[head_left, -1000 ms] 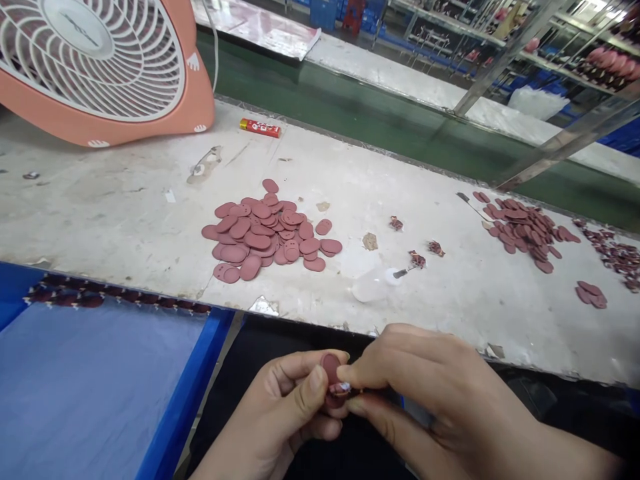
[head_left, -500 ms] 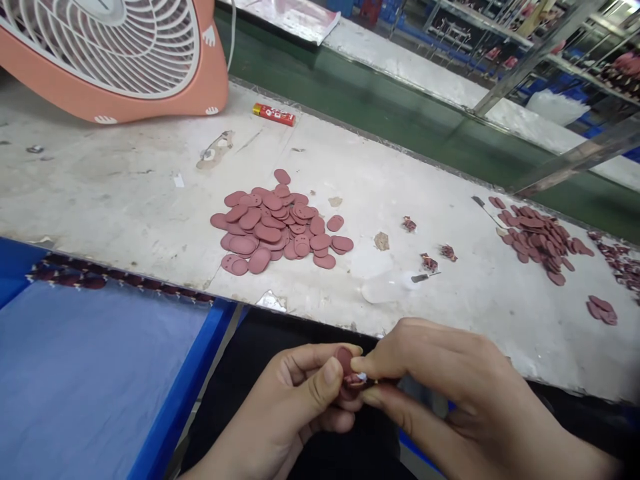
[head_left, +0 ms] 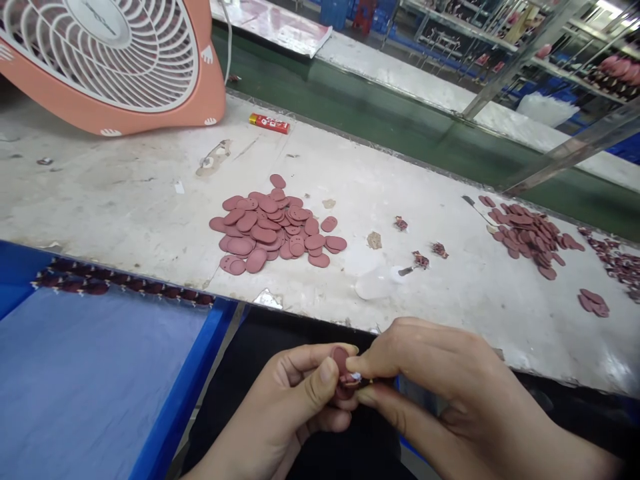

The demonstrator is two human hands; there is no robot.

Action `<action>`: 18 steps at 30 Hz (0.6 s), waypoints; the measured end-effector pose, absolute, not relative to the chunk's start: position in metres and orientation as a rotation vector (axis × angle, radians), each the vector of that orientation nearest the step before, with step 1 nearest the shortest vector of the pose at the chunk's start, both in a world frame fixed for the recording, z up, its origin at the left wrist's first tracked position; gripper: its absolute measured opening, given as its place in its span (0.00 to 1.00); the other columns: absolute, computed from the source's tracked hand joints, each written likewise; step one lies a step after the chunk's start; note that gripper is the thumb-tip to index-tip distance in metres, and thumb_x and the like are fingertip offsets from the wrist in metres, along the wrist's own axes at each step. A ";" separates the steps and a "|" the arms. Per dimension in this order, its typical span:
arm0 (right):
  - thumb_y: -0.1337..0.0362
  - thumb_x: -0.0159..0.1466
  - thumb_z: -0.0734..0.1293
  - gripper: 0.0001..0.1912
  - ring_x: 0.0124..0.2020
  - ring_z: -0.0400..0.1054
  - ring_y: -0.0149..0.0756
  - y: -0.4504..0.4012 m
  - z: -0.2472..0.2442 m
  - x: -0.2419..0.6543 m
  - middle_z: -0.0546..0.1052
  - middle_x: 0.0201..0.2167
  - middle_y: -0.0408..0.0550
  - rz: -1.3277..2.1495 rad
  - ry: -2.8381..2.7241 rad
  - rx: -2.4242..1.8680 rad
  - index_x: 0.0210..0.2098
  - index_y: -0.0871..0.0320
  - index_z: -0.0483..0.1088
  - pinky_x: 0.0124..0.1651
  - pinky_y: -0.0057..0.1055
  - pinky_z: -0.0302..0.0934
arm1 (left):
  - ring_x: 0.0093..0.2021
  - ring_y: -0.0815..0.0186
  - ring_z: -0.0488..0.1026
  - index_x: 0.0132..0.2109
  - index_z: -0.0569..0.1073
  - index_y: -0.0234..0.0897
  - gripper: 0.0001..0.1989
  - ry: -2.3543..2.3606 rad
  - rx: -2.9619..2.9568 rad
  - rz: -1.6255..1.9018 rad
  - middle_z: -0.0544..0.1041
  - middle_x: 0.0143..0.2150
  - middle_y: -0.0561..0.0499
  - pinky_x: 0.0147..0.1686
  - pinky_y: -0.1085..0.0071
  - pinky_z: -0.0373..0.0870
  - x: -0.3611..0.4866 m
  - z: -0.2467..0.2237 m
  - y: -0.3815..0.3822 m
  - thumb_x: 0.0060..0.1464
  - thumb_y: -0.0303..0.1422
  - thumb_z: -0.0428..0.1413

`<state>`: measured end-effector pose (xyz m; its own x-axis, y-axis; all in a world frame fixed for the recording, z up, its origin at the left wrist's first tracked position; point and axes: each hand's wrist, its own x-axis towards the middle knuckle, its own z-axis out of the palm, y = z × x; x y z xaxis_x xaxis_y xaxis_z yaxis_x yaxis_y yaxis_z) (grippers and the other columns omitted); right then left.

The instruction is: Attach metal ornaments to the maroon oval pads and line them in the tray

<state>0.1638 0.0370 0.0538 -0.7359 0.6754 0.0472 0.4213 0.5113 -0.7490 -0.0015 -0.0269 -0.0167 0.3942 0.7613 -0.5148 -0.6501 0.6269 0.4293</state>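
Between thumb and fingers, my left hand [head_left: 300, 393] grips a small reddish-brown oval piece [head_left: 341, 360] at the table's front edge. My right hand [head_left: 435, 380] pinches the right side of the same piece, where a small whitish and dark red part shows; the fingertips hide its details. On the table beyond lies a pile of reddish oval pieces [head_left: 265, 233]. Several small dark red clusters [head_left: 421, 260] lie to its right, beside a small dark-tipped tool [head_left: 405, 271].
An orange fan [head_left: 210, 87] stands at the back left, near a red and yellow tube [head_left: 270, 124]. More oval pieces [head_left: 530, 233] lie at the right. A blue tray [head_left: 200, 340] with rows of dark red parts is at the lower left. A metal post slants at the back right.
The view has shifted slightly, so the table items appear a little further left. Both hands keep hold of the piece, with almost no change in the fingers.
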 end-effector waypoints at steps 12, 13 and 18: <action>0.75 0.64 0.65 0.08 0.30 0.71 0.27 0.038 0.057 0.162 0.77 0.30 0.40 1.078 -2.430 -0.894 0.39 0.56 0.71 0.36 0.22 0.64 | 0.26 0.74 0.64 0.36 0.83 0.37 0.09 0.772 0.155 0.907 0.70 0.26 0.53 0.27 0.82 0.67 -0.003 -0.011 -0.025 0.52 0.38 0.64; 0.75 0.64 0.65 0.09 0.30 0.71 0.27 0.038 0.057 0.162 0.77 0.30 0.40 1.077 -2.430 -0.898 0.39 0.56 0.71 0.35 0.22 0.64 | 0.26 0.74 0.63 0.36 0.84 0.37 0.09 0.773 0.156 0.910 0.70 0.25 0.53 0.27 0.82 0.67 -0.003 -0.011 -0.025 0.52 0.38 0.64; 0.75 0.64 0.65 0.09 0.31 0.71 0.27 0.038 0.056 0.162 0.77 0.30 0.40 1.084 -2.421 -0.896 0.39 0.55 0.71 0.35 0.23 0.65 | 0.26 0.75 0.63 0.36 0.83 0.36 0.09 0.788 0.145 0.916 0.70 0.26 0.53 0.27 0.83 0.67 -0.003 -0.011 -0.027 0.52 0.37 0.64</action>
